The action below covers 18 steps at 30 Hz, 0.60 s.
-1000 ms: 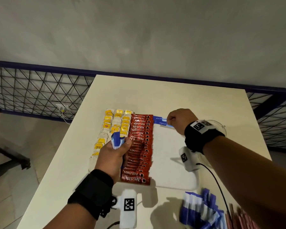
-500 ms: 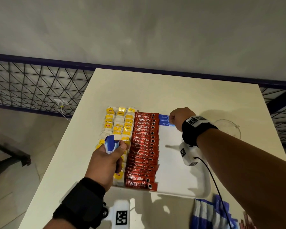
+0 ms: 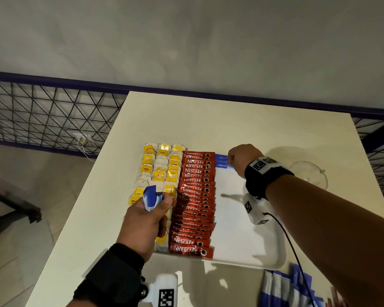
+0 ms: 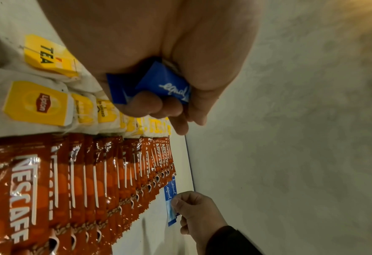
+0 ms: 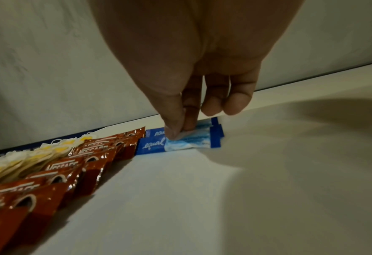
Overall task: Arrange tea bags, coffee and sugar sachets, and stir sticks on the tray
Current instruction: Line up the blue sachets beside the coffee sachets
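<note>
A white tray (image 3: 248, 247) lies on the table with yellow tea bags (image 3: 162, 165) along its left side and a column of red coffee sachets (image 3: 195, 202) beside them. At the tray's far end, right of the coffee, lie blue sugar sachets (image 3: 221, 161). My right hand (image 3: 239, 159) pinches the nearest sugar sachet (image 5: 180, 144) between thumb and forefinger, low on the tray. My left hand (image 3: 151, 213) hovers over the tea bags and grips a bunch of blue sugar sachets (image 4: 156, 84).
More blue sugar sachets (image 3: 282, 289) and brown stir sticks (image 3: 339, 298) lie in a heap at the table's near right corner. A clear glass dish (image 3: 308, 173) stands right of the tray. A wire mesh railing (image 3: 42, 116) runs behind the table (image 3: 208, 120).
My right hand has set one more blue sachet at the tray's far end, below the earlier ones. The left hand stays over the tea bags with its bunch.
</note>
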### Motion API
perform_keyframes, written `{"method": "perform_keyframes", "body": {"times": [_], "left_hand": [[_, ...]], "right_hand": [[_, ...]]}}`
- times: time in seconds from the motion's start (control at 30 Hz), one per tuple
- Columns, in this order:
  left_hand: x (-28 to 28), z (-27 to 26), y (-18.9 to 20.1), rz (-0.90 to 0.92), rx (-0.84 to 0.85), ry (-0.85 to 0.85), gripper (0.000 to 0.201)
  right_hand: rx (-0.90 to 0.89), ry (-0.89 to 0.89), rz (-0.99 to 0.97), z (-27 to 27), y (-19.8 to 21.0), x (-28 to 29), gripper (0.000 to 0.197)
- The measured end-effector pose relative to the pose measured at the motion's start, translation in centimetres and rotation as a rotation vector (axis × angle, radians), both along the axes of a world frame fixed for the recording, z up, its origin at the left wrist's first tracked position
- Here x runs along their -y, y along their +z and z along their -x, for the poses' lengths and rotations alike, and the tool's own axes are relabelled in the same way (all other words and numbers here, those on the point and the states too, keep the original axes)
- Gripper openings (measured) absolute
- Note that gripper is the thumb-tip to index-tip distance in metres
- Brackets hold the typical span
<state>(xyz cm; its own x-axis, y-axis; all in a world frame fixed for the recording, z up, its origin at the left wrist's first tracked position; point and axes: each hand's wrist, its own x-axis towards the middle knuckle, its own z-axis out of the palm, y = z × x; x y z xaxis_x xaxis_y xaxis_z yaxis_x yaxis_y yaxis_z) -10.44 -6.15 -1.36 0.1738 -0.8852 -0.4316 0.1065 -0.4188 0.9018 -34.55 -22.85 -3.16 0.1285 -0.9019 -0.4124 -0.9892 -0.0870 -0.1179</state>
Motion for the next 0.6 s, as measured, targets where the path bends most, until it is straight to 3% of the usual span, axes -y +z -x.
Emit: {"method": "perform_keyframes", "body": {"times": [0.3,0.5,0.6], "left_hand": [[-0.3,0.0,0.1,0.008,-0.025,-0.005,0.012],[-0.8,0.7,1.1,-0.017,-0.119,-0.083,0.021],[-0.9,1.3,1.5,-0.066,-0.204,-0.086,0.031]], "right_hand": [[-0.070,0.063,0.016,-0.3,0.2,0.2,0.018],[0.090,-0.046,0.103,-0.5,2.2,-0.7,0.021],[0.276,-0.043,0.198,-1.6,3.8,-3.0,0.022]]}}
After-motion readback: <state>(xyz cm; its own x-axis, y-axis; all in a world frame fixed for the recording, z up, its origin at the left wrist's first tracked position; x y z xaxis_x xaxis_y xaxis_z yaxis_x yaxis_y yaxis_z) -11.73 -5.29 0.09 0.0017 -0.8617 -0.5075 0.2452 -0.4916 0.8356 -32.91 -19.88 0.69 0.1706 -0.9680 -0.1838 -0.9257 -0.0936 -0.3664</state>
